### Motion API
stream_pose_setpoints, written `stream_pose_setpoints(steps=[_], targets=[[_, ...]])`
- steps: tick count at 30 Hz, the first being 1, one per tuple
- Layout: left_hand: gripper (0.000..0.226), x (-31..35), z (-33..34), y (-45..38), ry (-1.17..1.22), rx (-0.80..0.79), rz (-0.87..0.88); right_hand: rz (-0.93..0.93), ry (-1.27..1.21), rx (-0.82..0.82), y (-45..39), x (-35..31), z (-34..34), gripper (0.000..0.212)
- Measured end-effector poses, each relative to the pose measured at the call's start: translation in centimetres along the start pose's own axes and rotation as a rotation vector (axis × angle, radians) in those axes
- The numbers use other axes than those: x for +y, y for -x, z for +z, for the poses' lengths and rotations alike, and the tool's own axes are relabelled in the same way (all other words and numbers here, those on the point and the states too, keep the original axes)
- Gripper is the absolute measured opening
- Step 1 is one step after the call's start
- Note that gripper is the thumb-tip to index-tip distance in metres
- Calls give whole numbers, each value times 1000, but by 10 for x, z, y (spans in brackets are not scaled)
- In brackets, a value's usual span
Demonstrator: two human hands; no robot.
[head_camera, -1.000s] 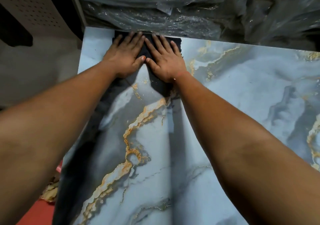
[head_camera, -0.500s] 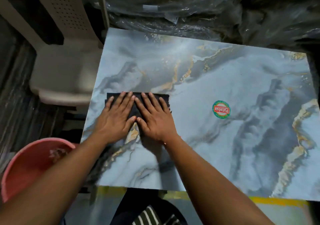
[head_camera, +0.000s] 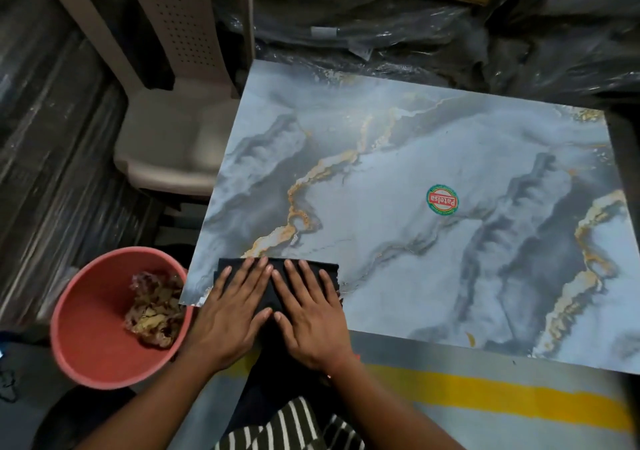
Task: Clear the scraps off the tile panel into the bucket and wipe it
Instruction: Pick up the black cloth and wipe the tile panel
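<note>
Leftmost, we see the pink bucket [head_camera: 114, 318] on the floor holding crumpled scraps [head_camera: 154, 311], just beside the tile panel [head_camera: 398, 235] corner. Our left hand [head_camera: 230, 314] and right hand [head_camera: 308, 314] press flat, fingers [head_camera: 258, 273] straight and spread, on a dark cloth [head_camera: 322, 271] at the panel's near edge. Farther right sits a round sticker [head_camera: 442, 200].

Dim room; soft overhead light brightens the tile panel [head_camera: 398, 179], plastic wrap [head_camera: 398, 34] glints far off, edges bend and blur.
</note>
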State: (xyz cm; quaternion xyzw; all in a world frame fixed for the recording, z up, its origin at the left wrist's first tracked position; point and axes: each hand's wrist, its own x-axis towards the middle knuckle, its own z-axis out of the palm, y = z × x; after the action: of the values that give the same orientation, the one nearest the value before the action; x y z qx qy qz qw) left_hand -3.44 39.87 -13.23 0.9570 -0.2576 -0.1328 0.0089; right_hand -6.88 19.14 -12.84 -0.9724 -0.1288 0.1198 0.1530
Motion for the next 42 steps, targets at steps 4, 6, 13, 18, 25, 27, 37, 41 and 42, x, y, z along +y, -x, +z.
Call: stream_pose_setpoints(steps=[4,6,13,18,25,27,37,41,42], targets=[[72,-5,4,20,21,15,5,2,1,-29,10,-17,5,70],[72,-13,5,23,36,29,14,10,-15,-34,7,-24,7,70],[74,-56,-3,-2,10,-3,15,26,-2,-22,-38,-38,4,68],[74,-98,-17,-64,2,-9,40,34,34,19,-106,-25,-4,68],[77,-149,-46,-192,-9,18,108,92,113,82,-221,23,-27,67],[77,-159,-54,-230,-4,29,115,111,136,94,-253,39,-38,67],[79,-211,-96,-400,-1,34,194,200,137,85,-398,103,-92,67],[71,-224,-112,-450,26,18,191,221,134,66,-445,122,-114,67],[71,-226,-115,-459,37,12,192,220,132,53,-455,127,-119,67]])
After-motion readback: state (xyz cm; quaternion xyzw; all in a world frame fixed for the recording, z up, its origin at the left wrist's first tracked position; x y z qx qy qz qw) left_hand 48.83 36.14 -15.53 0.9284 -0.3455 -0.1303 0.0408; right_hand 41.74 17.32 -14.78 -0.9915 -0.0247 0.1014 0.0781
